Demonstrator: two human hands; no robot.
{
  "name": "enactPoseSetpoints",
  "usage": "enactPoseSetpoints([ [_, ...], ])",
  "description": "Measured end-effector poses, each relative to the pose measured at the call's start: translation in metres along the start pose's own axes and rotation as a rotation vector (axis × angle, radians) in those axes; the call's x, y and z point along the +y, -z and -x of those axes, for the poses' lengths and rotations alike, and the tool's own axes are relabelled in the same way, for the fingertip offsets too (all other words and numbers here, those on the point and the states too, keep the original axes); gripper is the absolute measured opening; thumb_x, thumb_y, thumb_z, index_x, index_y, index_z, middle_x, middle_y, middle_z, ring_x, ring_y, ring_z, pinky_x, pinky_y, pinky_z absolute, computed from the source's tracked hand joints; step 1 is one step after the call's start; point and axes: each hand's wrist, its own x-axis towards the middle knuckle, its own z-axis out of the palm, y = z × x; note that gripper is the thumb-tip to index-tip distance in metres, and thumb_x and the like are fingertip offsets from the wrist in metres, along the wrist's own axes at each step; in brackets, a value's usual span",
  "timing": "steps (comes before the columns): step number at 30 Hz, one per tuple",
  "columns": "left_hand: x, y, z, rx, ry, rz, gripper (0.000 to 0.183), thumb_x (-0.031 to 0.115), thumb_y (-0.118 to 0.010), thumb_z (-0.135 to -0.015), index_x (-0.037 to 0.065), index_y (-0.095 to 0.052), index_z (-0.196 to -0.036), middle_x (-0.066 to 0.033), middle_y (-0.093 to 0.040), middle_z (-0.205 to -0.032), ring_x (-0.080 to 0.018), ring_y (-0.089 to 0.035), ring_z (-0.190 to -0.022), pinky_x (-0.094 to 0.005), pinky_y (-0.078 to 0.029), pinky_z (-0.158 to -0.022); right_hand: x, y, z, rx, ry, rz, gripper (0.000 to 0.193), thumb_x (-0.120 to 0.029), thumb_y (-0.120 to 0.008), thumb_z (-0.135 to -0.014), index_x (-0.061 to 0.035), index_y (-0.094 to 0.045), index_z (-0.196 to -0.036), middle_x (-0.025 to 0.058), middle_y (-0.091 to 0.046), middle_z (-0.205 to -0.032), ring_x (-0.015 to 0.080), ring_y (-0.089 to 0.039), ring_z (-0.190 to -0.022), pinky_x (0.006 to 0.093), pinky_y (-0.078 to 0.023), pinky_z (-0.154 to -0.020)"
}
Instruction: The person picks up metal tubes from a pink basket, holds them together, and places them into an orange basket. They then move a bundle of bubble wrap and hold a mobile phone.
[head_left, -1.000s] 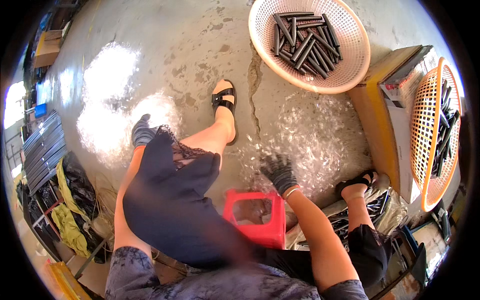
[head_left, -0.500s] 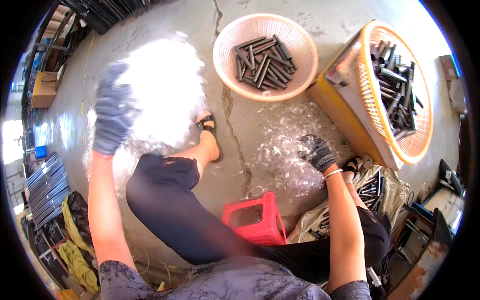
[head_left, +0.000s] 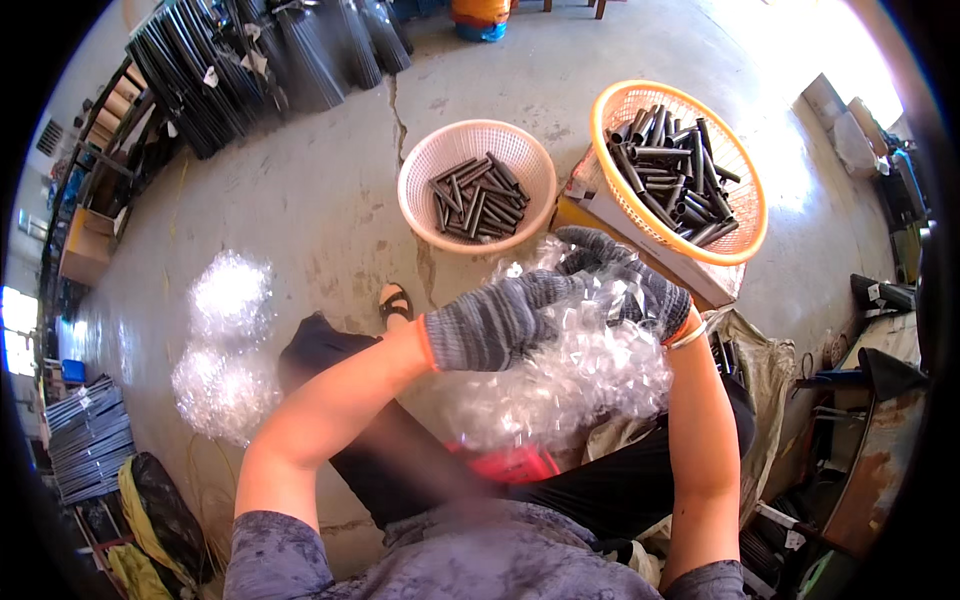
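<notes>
In front of my lap hangs a bunch of clear, shiny plastic pieces (head_left: 600, 365), looking like short film sleeves or strips. My left hand (head_left: 490, 322), in a grey striped knit glove, is closed on its upper left side, with the fingertips hidden in the plastic. Also gloved, my right hand (head_left: 640, 285) curls its fingers round the top right of the bunch. Two heaps of similar clear plastic, an upper heap (head_left: 230, 295) and a lower heap (head_left: 225, 390), lie on the floor to the left.
A pink basket (head_left: 412, 190) of dark short tubes stands ahead. Right of it, an orange-rimmed basket (head_left: 757, 205) of larger tubes rests on a carton (head_left: 715, 280). A red plastic stool (head_left: 515, 464) is partly hidden below the bunch. Bundled black rods (head_left: 190, 80) line the far left.
My left hand has left the heaps at the left and come across to my right hand. The plastic from the floor at the right is now lifted between both hands. The view has shifted.
</notes>
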Motion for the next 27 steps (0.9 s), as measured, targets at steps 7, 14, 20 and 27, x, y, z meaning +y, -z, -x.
enactPoseSetpoints([
  [7, 0.002, 0.019, 0.016, 0.253, 0.475, 1.404, 0.033, -0.001, -0.067, -0.073, 0.002, -0.06, -0.105, -0.0091, -0.061, -0.107, -0.0181, -0.057, -0.098, -0.0318, -0.048, -0.085, 0.049, -0.002, -0.005, 0.188, 0.133, -0.122, 0.045, -0.022, -0.058, -0.084, -0.0012, -0.046, -0.121, 0.0144, -0.057, -0.108, 0.0229, -0.054, -0.1, 0.0329, -0.044, -0.086],
  [14, -0.053, 0.066, 0.005, 0.786, 0.744, 0.338, 0.029, 0.016, -0.066, -0.075, 0.002, -0.062, -0.1, -0.0144, -0.063, -0.096, -0.0287, -0.059, -0.087, -0.0377, -0.048, -0.082, 0.171, -0.015, 0.006, 0.252, 0.07, 0.003, 0.04, -0.028, -0.061, -0.081, -0.0046, -0.053, -0.112, 0.0146, -0.059, -0.094, 0.0256, -0.057, -0.087, 0.0348, -0.046, -0.076],
  [20, -0.088, 0.05, 0.045, 0.504, 0.666, -0.851, 0.035, 0.023, -0.069, -0.069, 0.002, -0.064, -0.096, -0.0212, -0.06, -0.102, -0.0354, -0.054, -0.101, -0.0412, -0.044, -0.09, 0.179, -0.046, 0.038, -0.125, -0.1, 0.38, 0.037, -0.034, -0.064, -0.078, -0.0075, -0.059, -0.103, 0.0148, -0.061, -0.083, 0.0278, -0.059, -0.076, 0.0365, -0.048, -0.068],
  [27, -0.068, -0.005, 0.037, -0.239, 0.612, -0.99, 0.019, 0.014, -0.052, -0.079, -0.002, -0.061, -0.084, -0.0177, -0.058, -0.074, -0.0263, -0.058, -0.07, -0.0387, -0.048, -0.068, -0.001, -0.059, 0.046, -0.111, 0.315, 1.488, 0.027, -0.027, -0.066, -0.075, -0.0067, -0.063, -0.091, 0.0124, -0.062, -0.077, 0.0297, -0.061, -0.073, 0.0379, -0.05, -0.066],
])
